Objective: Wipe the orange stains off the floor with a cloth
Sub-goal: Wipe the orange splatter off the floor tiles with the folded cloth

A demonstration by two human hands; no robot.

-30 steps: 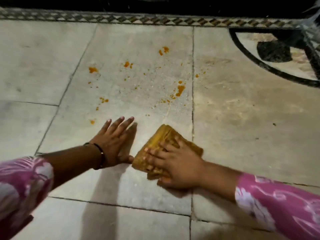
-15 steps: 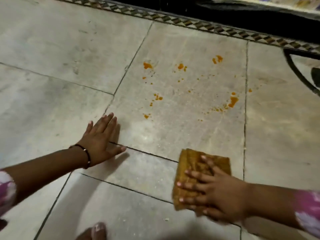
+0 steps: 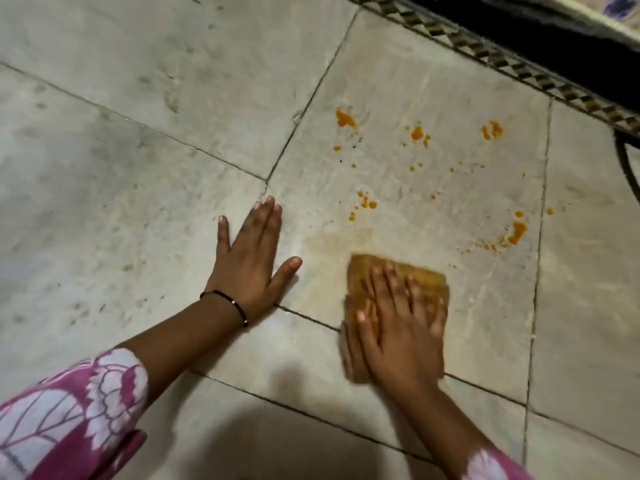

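Nearest, a pink sleeve with white flowers comes in from the lower left, and a second scrap of the same cloth pattern shows at the bottom right edge. Both arms reach out over the pale stone floor, which is cut by dark joints.

On the right, the right hand lies palm-down on a folded yellow-brown cloth, fingers straight and slightly spread, pressing it flat rather than gripping it (the hand and cloth are blurred). That cloth sits across a joint between two tiles, its far edge on the stained tile.

To the left of it, a little apart, the left hand is planted flat on the bare floor, fingers straight and close together, thumb splayed toward the cloth; it holds nothing. A thin black bracelet circles its wrist.

Just beyond the cloth, a faint damp smear marks the tile. Farther still, the orange stains are scattered across that same tile: a cluster near the right joint, small dots in the middle, and three larger spots toward the far side.

At the far right runs a patterned border strip, with a dark band beyond it.
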